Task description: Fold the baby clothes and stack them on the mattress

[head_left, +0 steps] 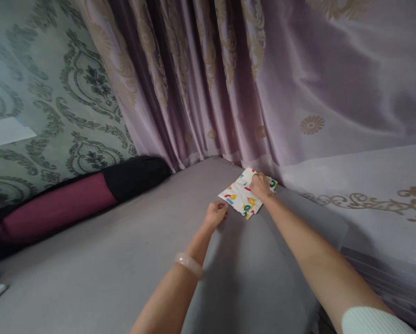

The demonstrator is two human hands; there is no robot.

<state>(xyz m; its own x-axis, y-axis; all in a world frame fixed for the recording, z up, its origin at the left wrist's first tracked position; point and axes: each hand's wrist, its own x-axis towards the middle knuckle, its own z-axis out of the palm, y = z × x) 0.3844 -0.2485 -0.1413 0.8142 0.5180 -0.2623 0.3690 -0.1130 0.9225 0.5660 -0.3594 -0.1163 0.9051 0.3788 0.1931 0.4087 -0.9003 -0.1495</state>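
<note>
White patterned piece (238, 188) is seemingly being folded near the bed's (141, 241) far edge, right hand (261, 185) resting atop, left hand (217, 213) curling at its corner, pinches unclear, layers needing squaring.

The head-worn view looks forward and down, from near above a flat grey fabric-covered surface (152, 246), toward glossy gold-patterned purple curtains (284, 83).

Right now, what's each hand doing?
Left hand: fingers curled at the folded printed cloth's edge; grip can't be told.
Right hand: on the cloth; grip can't be told.
</note>
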